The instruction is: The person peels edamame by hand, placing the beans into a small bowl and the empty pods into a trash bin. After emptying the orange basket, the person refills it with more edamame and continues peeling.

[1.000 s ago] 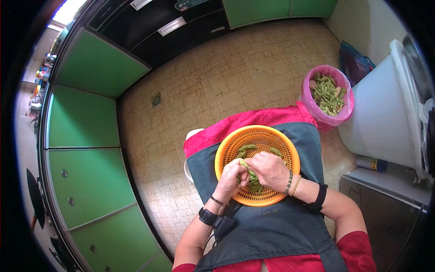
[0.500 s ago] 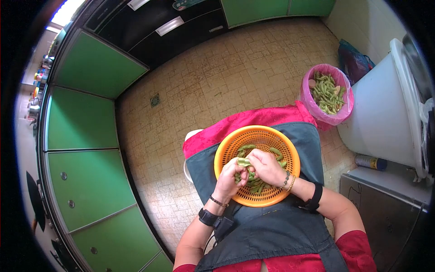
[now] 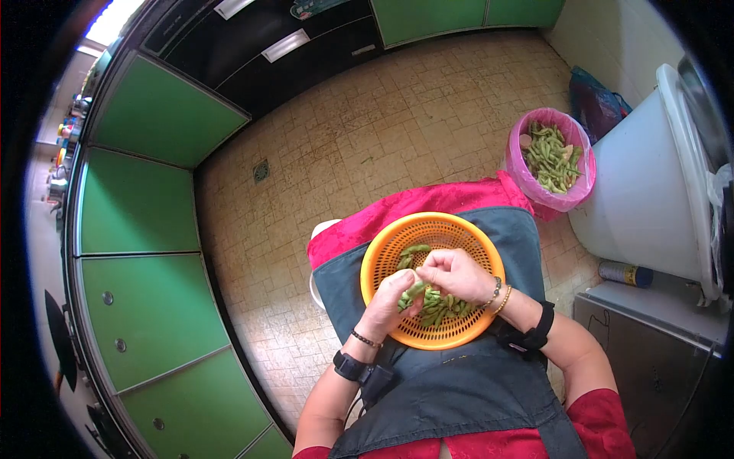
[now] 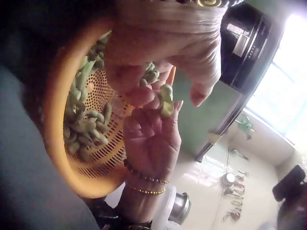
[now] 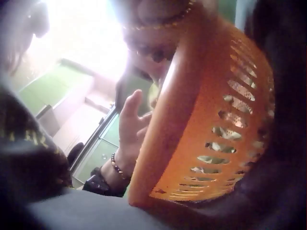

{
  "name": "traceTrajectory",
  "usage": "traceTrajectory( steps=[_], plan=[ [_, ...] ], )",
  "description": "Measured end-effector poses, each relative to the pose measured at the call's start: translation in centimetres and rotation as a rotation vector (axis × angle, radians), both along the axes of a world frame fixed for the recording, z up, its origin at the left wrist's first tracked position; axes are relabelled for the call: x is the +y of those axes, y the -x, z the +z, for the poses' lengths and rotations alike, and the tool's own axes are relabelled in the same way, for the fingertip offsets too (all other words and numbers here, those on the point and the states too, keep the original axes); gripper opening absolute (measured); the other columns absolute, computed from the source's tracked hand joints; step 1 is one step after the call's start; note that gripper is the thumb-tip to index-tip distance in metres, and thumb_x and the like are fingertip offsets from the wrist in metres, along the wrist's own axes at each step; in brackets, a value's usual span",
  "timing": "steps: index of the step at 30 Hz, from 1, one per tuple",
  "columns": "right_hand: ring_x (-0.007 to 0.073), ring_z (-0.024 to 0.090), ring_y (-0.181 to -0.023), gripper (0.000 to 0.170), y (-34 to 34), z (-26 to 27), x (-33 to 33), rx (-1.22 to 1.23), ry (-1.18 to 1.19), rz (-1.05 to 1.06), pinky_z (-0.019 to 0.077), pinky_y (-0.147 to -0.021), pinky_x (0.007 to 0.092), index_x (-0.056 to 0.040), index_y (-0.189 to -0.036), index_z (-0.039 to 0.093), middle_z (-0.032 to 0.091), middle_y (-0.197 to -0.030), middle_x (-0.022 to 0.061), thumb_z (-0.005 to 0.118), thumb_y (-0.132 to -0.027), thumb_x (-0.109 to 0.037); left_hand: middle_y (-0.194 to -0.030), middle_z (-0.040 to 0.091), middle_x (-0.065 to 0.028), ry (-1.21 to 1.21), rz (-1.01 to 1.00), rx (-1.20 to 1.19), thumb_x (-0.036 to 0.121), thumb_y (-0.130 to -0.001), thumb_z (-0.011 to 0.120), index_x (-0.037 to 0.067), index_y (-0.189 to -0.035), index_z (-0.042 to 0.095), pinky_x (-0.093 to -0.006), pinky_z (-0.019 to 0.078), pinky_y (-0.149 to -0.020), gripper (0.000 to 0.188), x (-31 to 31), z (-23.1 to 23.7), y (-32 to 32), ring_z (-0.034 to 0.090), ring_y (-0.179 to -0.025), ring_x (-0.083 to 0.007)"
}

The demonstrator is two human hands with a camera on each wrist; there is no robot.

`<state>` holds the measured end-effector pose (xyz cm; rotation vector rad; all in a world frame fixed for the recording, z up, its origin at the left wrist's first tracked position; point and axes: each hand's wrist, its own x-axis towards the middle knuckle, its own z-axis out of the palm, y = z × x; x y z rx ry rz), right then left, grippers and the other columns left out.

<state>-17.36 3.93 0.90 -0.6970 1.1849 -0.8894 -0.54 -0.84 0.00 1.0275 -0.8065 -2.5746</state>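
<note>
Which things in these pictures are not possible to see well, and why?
- Head view: part of the basket, covered by left hand and right hand.
- Head view: the label on the can, too small.
- Head view: contents of the bag, wrapped inside.
- Right wrist view: right fingertips, behind the basket's rim.

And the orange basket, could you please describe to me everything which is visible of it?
The basket is round and looks like plastic, with a broad, smooth rim, many small holes in its floor and long slots in its wall. It sits open side up on the person's lap, against the dark apron. Green pods lie inside. Both hands work over it; whether they touch the rim, I cannot tell.
</note>
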Motion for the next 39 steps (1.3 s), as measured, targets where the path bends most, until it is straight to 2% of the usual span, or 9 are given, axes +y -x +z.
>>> traceTrajectory(
  steps=[3, 10, 16, 19, 25, 31, 34, 37, 39],
  plan=[
    [0.0019, 0.047, -0.053, 0.018, -0.9, 0.2, 0.7, -0.068, 0.013, -0.023, 0.0391, -0.046, 0.0172, -0.0048, -0.083, 0.057, 0.054, -0.067, -0.0044, 0.053, -0.087, -0.022, -0.071, 0.054, -0.0028, 0.102, -0.093, -0.009, 0.047, -0.085, 0.05, 0.005, -0.089, 0.054, -0.018, 0.0312, -0.04, 0.042, 0.3, -0.1, 0.3, 0.045, -0.05, -0.008],
    [0.0035, 0.048, -0.054, 0.02, -1.5, 0.2, 0.8, -0.252, -0.104, -0.153, 0.0411, -0.047, 0.0176, -0.0051, -0.104, 0.048, 0.055, -0.073, -0.0013, 0.05, -0.089, -0.018, -0.068, 0.054, -0.0016, 0.135, -0.041, -0.031, 0.035, -0.084, 0.056, 0.007, -0.085, 0.054, -0.0169, 0.0316, -0.04, 0.028, 0.3, -0.9, -0.3, 0.045, -0.049, -0.006],
    [0.0044, 0.05, -0.057, 0.019, -1.3, 0.8, 1.3, -0.074, -0.057, -0.115, 0.0413, -0.051, 0.0181, -0.0039, -0.101, 0.043, 0.056, -0.072, 0.0006, 0.05, -0.087, -0.014, -0.062, 0.052, -0.0007, 0.109, -0.081, 0.029, 0.03, -0.085, 0.057, 0.008, -0.081, 0.054, -0.0165, 0.0315, -0.04, 0.023, 0.4, -0.1, 0.1, 0.045, -0.048, -0.0064],
    [0.0051, 0.048, -0.051, 0.014, -1.9, 0.0, 1.4, -0.061, -0.007, -0.178, 0.0372, -0.044, 0.0198, -0.0026, -0.098, 0.041, 0.053, -0.064, 0.0002, 0.047, -0.086, -0.006, -0.062, 0.051, -0.0007, 0.102, -0.134, -0.019, 0.028, -0.085, 0.056, 0.008, -0.082, 0.054, -0.0168, 0.0321, -0.041, 0.021, 0.2, 0.2, 0.0, 0.046, -0.048, -0.0065],
    [0.0046, 0.051, -0.056, 0.014, -1.4, -0.2, 1.2, 0.0, -0.013, -0.128, 0.0399, -0.048, 0.0187, -0.0036, -0.097, 0.042, 0.055, -0.068, 0.0008, 0.048, -0.086, -0.009, -0.067, 0.053, -0.0011, 0.106, -0.148, -0.1, 0.024, -0.086, 0.055, 0.007, -0.081, 0.054, -0.0175, 0.0361, -0.045, 0.017, 0.2, -0.3, 0.1, 0.049, -0.055, -0.0071],
    [0.0025, 0.047, -0.053, 0.012, -1.9, -1.3, 1.5, 0.287, 0.075, -0.138, 0.0371, -0.045, 0.0187, -0.0037, -0.093, 0.045, 0.051, -0.063, -0.0019, 0.052, -0.085, -0.009, -0.069, 0.052, -0.0001, 0.172, -0.159, -0.211, 0.02, -0.083, 0.052, 0.006, -0.082, 0.055, -0.0194, 0.0376, -0.046, 0.014, 0.4, -0.4, 0.4, 0.051, -0.058, -0.0081],
    [0.0017, 0.044, -0.051, 0.012, -2.1, -0.6, 1.4, 0.277, 0.076, -0.155, 0.0361, -0.045, 0.019, -0.0034, -0.093, 0.046, 0.05, -0.06, -0.0033, 0.053, -0.084, -0.008, -0.068, 0.053, -0.0009, 0.164, -0.163, -0.213, 0.018, -0.082, 0.05, 0.005, -0.084, 0.055, -0.02, 0.0384, -0.046, 0.014, 0.3, -0.4, 0.5, 0.05, -0.057, -0.0087],
    [0.0016, 0.045, -0.051, 0.011, -1.8, 0.2, 1.1, 0.46, 0.119, -0.077, 0.0362, -0.045, 0.0196, -0.0027, -0.092, 0.047, 0.05, -0.059, -0.003, 0.053, -0.084, -0.008, -0.07, 0.053, -0.0022, 0.119, -0.152, -0.144, 0.016, -0.082, 0.048, 0.005, -0.086, 0.055, -0.0199, 0.0388, -0.047, 0.013, 0.4, -0.6, 0.4, 0.05, -0.057, -0.0089],
    [0.0056, 0.05, -0.051, 0.015, -1.7, 0.2, 0.7, 0.413, 0.109, -0.131, 0.0394, -0.046, 0.023, -0.0025, -0.09, 0.048, 0.053, -0.058, 0.0007, 0.057, -0.082, -0.012, -0.071, 0.054, -0.0032, 0.051, -0.044, -0.117, 0.013, -0.081, 0.046, 0.005, -0.088, 0.054, -0.0201, 0.0388, -0.047, 0.014, 0.5, -0.7, 0.6, 0.05, -0.057, -0.0096]
  ],
)
